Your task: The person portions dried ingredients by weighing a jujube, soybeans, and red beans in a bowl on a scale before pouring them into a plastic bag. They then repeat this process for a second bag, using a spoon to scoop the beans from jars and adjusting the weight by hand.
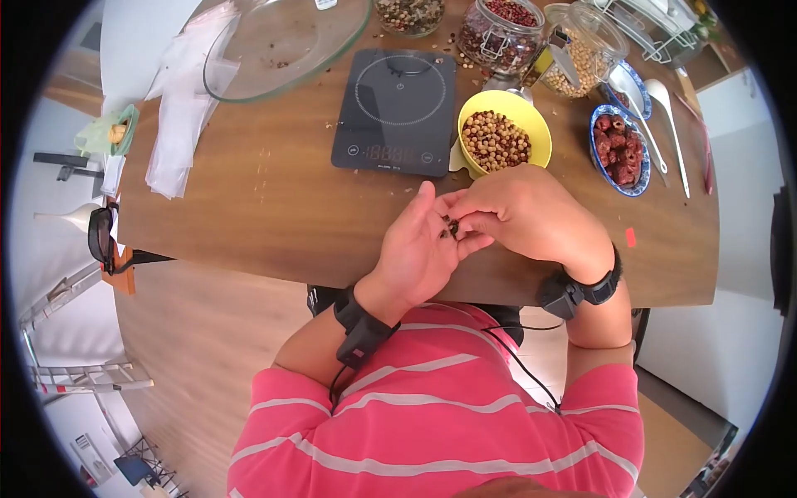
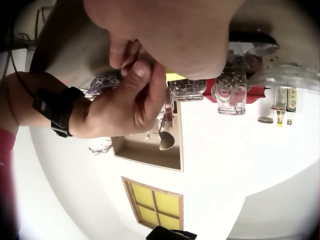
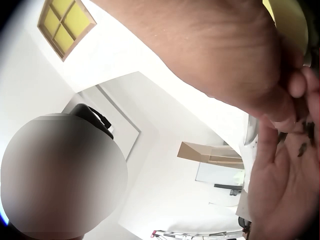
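Observation:
My left hand (image 1: 411,253) is held palm up in front of the table edge, fingers loosely extended, with several small dark dried bits (image 1: 450,227) lying on the palm and fingers. Over it, my right hand (image 1: 531,212) reaches down with thumb and fingertips pinching among those bits. In the right wrist view, more dark bits (image 3: 303,149) show on the left palm. Just beyond the hands stands a yellow bowl (image 1: 540,137) holding round tan beans and small red beans. Left of that bowl lies a black digital kitchen scale (image 1: 392,137) with a faintly lit display.
Clip-top jars of red beans (image 1: 502,46) and tan beans (image 1: 573,70) stand at the back. A blue-and-white dish (image 1: 594,149) with dark red pieces and a white spoon (image 1: 664,104) are on the right. Back left are a glass lid (image 1: 290,83) and clear plastic bags (image 1: 178,116).

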Available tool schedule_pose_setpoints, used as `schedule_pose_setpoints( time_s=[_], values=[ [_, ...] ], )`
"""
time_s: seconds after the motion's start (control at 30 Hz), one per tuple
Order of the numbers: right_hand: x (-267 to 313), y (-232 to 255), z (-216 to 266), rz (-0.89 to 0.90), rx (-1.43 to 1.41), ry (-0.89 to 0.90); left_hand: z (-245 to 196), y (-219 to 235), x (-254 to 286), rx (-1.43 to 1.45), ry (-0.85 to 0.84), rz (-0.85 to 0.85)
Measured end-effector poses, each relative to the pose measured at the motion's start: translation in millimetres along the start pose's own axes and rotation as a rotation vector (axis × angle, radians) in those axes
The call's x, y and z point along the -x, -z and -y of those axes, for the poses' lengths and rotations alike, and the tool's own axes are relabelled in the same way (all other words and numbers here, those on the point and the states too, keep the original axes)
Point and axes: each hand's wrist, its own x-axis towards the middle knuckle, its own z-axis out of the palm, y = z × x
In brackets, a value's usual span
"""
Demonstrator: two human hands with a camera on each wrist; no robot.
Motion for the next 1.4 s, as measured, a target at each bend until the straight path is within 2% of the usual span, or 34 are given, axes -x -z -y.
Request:
schedule_pose_setpoints(
  time_s=[0.13, 0.2, 0.33, 0.4, 0.53, 0.67, 0.73, 0.8, 0.83, 0.87, 0.9, 0.93, 0.97, 1.03, 1.07, 1.1, 1.13, 1.17, 1.23, 1.3, 1.33, 1.4],
  values=[
    [0, 1, 2, 0.013, 0.034, -0.018, 2, 3, -2, -0.008, -0.02, 0.003],
    [0, 3, 4, 0.077, 0.068, -0.087, 4, 5, -2, -0.007, -0.018, -0.005],
    [4, 1, -3, 0.03, 0.049, -0.066, 3, 6, -3, -0.013, -0.013, 0.05],
    [3, 3, -3, 0.018, 0.012, -0.046, 2, -1, -2, -0.044, -0.013, -0.02],
    [3, 8, -2, 0.042, -0.001, -0.068, 4, -2, -3, -0.08, -0.025, -0.04],
    [5, 6, -1, 0.015, -0.031, -0.013, 0, -8, -1, -0.096, -0.008, -0.05],
    [4, 9, -4, -0.022, -0.042, -0.001, -3, -8, -1, -0.116, 0.004, -0.054],
    [4, 15, -9, -0.134, -0.07, 0.054, -9, -9, 2, -0.087, 0.072, -0.061],
    [5, 20, -10, -0.158, -0.071, 0.053, -10, -12, 7, -0.112, 0.125, -0.221],
    [5, 25, -12, -0.242, -0.145, -0.039, -16, -11, 9, -0.134, 0.135, -0.216],
    [6, 31, -15, -0.326, -0.221, -0.131, -26, -7, 13, -0.085, 0.218, -0.167],
    [7, 34, -23, -0.346, -0.227, -0.131, -36, -6, 14, -0.035, 0.299, -0.12],
    [7, 35, -36, -0.466, -0.281, -0.123, -47, -23, 14, -0.089, 0.258, -0.201],
    [4, 37, -59, -0.693, -0.379, -0.104, -83, -30, 8, -0.117, 0.133, -0.061],
    [2, 38, -65, -0.706, -0.388, -0.102, -105, -48, -1, -0.155, 0.034, -0.093],
    [1, 39, -71, -0.812, -0.405, -0.092, -126, -69, -13, -0.163, -0.086, -0.144],
    [1, 40, -74, -0.917, -0.419, -0.081, -156, -83, -27, -0.262, -0.093, -0.095],
    [2, 42, -77, -0.93, -0.421, -0.102, -183, -87, -51, -0.586, -0.265, -0.002],
    [0, 41, -86, -0.956, -0.392, -0.1, -220, -123, -96, -1.021, -0.518, -0.255],
    [0, 39, -94, -0.985, -0.356, -0.099, -284, -122, -149, -1.493, -0.572, -0.349],
    [0, 38, -96, -0.991, -0.274, -0.115, -300, -119, -173, -1.497, -0.575, -0.342],
    [1, 41, -96, -1.005, -0.189, -0.132, -310, -121, -206, -2.363, -1.072, -0.422]
  ],
)
